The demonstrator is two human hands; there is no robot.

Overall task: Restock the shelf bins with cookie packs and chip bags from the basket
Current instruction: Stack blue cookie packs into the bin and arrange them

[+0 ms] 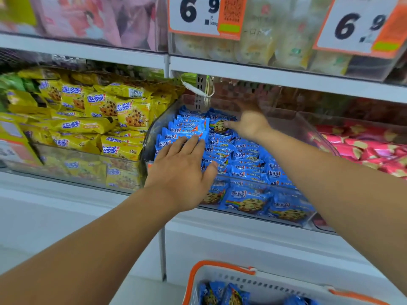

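I press my flat left hand [182, 170] on blue cookie packs [244, 159] in the bin [308, 128]; right hand [251, 124], fingers spread, reaches deeper.

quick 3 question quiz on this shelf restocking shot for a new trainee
1. True or false: both hands are over the bin of blue cookie packs.
2. Which bin sits directly to the left of the blue one? A) pink packs B) yellow cookie packs C) green bottles
3. What shows inside the orange-rimmed basket at the bottom?

Key
1. True: the left hand lies flat with straight fingers on the packs, and the right hand reaches further back in the same bin.
2. B, the yellow cookie packs.
3. More blue packs.
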